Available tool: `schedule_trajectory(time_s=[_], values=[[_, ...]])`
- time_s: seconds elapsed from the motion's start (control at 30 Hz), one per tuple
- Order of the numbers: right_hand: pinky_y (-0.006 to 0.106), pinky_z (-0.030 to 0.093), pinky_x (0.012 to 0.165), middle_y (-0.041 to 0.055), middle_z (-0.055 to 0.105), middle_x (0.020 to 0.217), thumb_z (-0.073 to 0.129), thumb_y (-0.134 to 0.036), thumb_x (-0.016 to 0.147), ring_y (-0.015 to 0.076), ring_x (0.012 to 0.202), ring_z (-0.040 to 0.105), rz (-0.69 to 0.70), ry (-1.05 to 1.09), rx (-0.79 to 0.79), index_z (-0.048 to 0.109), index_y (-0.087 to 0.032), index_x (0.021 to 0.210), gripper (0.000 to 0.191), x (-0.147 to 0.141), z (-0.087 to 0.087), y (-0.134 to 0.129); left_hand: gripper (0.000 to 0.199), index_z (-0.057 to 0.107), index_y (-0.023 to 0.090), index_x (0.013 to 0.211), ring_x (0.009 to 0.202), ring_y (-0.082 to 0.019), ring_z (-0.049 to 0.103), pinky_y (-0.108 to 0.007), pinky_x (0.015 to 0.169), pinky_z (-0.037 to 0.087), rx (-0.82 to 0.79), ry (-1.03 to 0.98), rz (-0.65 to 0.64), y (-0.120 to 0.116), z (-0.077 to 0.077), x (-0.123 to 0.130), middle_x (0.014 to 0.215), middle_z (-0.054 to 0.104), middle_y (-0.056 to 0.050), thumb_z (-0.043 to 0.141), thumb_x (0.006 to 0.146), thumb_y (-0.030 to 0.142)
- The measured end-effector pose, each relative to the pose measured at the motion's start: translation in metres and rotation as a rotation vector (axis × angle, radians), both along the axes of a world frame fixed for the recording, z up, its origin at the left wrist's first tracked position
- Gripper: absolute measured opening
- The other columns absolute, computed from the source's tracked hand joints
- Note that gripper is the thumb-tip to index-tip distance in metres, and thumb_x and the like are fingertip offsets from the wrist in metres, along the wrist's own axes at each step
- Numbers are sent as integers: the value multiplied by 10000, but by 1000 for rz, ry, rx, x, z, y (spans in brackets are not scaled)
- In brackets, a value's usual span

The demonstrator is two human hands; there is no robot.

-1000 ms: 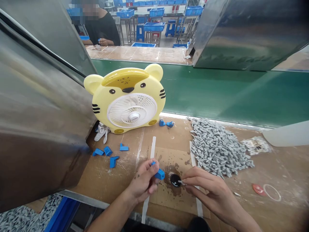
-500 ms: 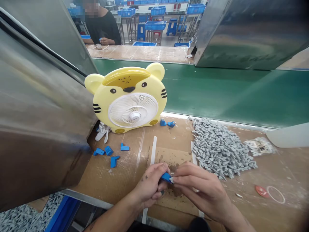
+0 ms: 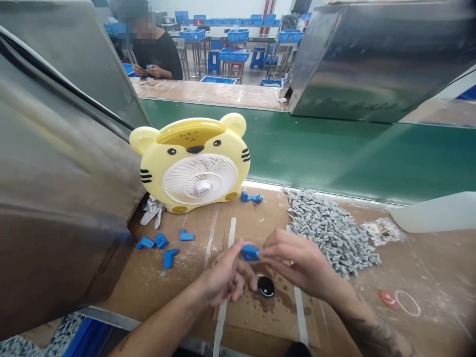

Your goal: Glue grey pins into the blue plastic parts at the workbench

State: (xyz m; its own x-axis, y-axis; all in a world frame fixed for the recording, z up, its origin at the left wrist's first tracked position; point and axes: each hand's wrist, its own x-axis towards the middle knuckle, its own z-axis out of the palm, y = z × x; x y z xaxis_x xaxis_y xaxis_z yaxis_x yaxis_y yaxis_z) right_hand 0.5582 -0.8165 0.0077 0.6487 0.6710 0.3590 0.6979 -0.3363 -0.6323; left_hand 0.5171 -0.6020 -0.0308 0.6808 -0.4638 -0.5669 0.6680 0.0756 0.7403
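Note:
A small blue plastic piece [image 3: 250, 252] is held up between my two hands, over a taped-down cardboard sheet. My left hand [image 3: 225, 277] has its thumb and a finger closed on the left end of the piece, its other fingers loosely curled below. The fingertips of my right hand [image 3: 297, 255] pinch the right end and hide it. Below the piece, a round, shiny black thing [image 3: 266, 286] rests on the cardboard; I cannot tell whether it is a dish of liquid. Just beyond my right hand lies a heap of small grey parts [image 3: 327, 228].
A yellow animal-faced fan [image 3: 193, 163] stands behind several loose blue pieces [image 3: 170, 258]. Beyond runs a green conveyor belt [image 3: 334, 153], with a seated co-worker [image 3: 158, 54] across it. A metal housing [image 3: 67, 173] rises at left. A red disc [image 3: 388, 298] lies at right.
The blue piece and both hands have risen slightly and turned, uncovering the round black thing below. My left fingers have loosened from around the piece. The camera view has tilted up somewhat.

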Motion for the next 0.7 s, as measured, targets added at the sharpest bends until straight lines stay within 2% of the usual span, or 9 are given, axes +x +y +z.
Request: schedule_trajectory(time_s=[0.07, 0.13, 0.2, 0.27, 0.37, 0.43, 0.5, 0.57, 0.7], values=[[294, 528, 662, 57, 716, 856, 628, -270, 994, 173, 753, 652, -205, -11, -65, 726, -182, 948, 139, 21, -9, -6, 615, 503, 199, 1359, 513, -129, 559, -244, 505, 409, 334, -361, 38, 21, 4, 8, 862, 704, -59, 358, 971, 653], [298, 509, 662, 51, 719, 832, 636, -257, 977, 176, 723, 645, -364, -9, -192, 727, -181, 896, 144, 45, -19, -7, 378, 603, 197, 1265, 839, -223, 642, -340, 773, 485, 821, -769, 32, 46, 9, 13, 1003, 701, -93, 481, 987, 422], [299, 492, 684, 49, 726, 835, 629, -209, 959, 181, 733, 646, -409, -4, -291, 733, -182, 881, 134, 66, -30, -2, 279, 681, 191, 1155, 1061, -336, 586, -460, 903, 445, 1257, -1000, -140, 69, 12, 15, 1098, 678, -135, 493, 955, 240], [297, 478, 713, 47, 731, 838, 618, -170, 948, 188, 767, 652, -402, -4, -340, 738, -180, 877, 139, 84, -36, 6, 337, 702, 187, 1153, 1074, -378, 566, -498, 881, 444, 1510, -1032, -359, 87, 9, 17, 1150, 654, -164, 458, 926, 135], [304, 468, 754, 52, 735, 873, 612, -188, 958, 202, 834, 655, -401, -25, -398, 739, -173, 949, 127, 98, -33, 7, 421, 680, 157, 1224, 1001, -321, 603, -442, 877, 474, 1524, -985, -548, 104, -5, 23, 1137, 650, -169, 388, 936, 62], [312, 469, 756, 66, 736, 918, 577, -230, 989, 203, 838, 652, -423, -39, -445, 730, -166, 1031, 172, 98, -24, -5, 428, 670, 141, 1231, 1007, -290, 615, -415, 918, 477, 1435, -991, -540, 110, -16, 26, 1113, 661, -154, 354, 956, 54], [312, 463, 705, 63, 731, 873, 567, -235, 986, 198, 765, 642, -419, -38, -520, 738, -169, 995, 184, 91, -16, -24, 405, 661, 143, 1235, 1034, -286, 622, -418, 944, 482, 1337, -1007, -452, 113, -23, 27, 1124, 669, -144, 367, 964, 77], [309, 444, 645, 48, 704, 760, 640, -191, 910, 200, 697, 623, -361, -25, -621, 742, -181, 842, 123, 79, -13, -42, 387, 636, 148, 1268, 1052, -288, 628, -430, 938, 501, 1245, -990, -315, 113, -25, 25, 1164, 664, -143, 396, 966, 122], [333, 446, 691, 77, 666, 760, 668, -65, 808, 241, 782, 607, -252, -44, -771, 697, -177, 695, 162, 51, -25, -60, 321, 650, 173, 1232, 1051, -261, 642, -399, 918, 544, 943, -866, -6, 96, -20, 18, 1168, 656, -115, 510, 958, 265]])
